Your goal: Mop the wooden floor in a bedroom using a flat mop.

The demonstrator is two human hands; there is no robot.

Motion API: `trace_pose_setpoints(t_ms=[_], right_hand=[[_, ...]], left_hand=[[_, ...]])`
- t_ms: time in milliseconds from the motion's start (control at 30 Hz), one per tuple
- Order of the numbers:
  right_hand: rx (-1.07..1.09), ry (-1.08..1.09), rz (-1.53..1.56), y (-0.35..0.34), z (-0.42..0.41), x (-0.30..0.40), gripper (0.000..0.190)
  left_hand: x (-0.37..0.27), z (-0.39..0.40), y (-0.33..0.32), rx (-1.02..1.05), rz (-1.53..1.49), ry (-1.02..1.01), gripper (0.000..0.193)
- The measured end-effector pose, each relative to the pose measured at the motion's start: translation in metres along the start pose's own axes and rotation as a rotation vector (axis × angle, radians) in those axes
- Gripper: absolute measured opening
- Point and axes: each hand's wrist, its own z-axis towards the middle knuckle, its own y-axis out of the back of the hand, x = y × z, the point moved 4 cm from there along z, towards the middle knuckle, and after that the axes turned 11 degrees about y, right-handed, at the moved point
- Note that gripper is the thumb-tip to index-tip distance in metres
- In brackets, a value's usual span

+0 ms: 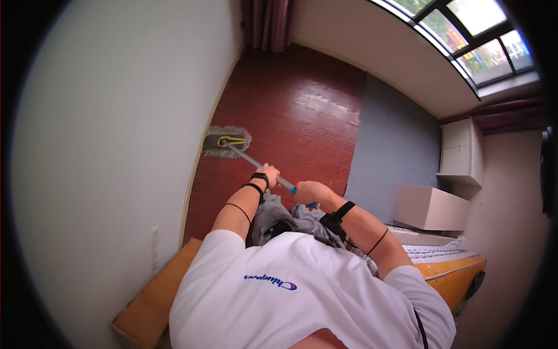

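Note:
A flat dust mop [212, 140] with a grey fringe rests on the dark red wood floor [283, 118], its left end against the foot of the wall. A yellow frame joins its head to a grey pole [246, 157] that slants up towards my body. My left hand [271, 174] is wrapped around the pole partway along. Nearer my waist, my right hand [311, 193] grips the blue end of the handle [293, 190]. Dark bands circle both of my forearms.
A pale wall [130, 109] runs along my left, with a wooden cabinet [157, 292] low beside me. To the right are a grey mat [388, 131], a pale box [429, 207], a white cabinet [455, 150] and a yellow mattress [453, 279]. A purple curtain [268, 24] hangs at the far corner.

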Motion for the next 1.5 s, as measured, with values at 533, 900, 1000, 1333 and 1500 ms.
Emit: trace_pose_setpoints(t_ms=[533, 900, 1000, 1333, 1500], right_hand=[[-0.082, 0.148, 0.581, -0.050, -0.010, -0.108, 0.050], [-0.322, -0.154, 0.280, -0.120, -0.200, -0.280, 0.061], [-0.409, -0.211, 0.329, -0.179, -0.217, -0.315, 0.053], [-0.511, -0.496, 0.340, -0.288, -0.264, -0.298, 0.057], [-0.702, -0.242, 0.427, -0.317, -0.252, -0.324, 0.065]], left_hand=[[-0.092, -0.021, -0.063, -0.179, -0.303, -0.013, 0.021], [-0.368, -0.016, -0.108, 0.229, -0.094, -0.470, 0.021], [-0.419, -0.019, -0.141, 0.318, 0.084, -0.519, 0.024], [-0.497, -0.063, -0.217, 0.301, 0.338, -0.774, 0.041], [-0.488, -0.080, -0.198, 0.318, 0.317, -0.803, 0.047]])
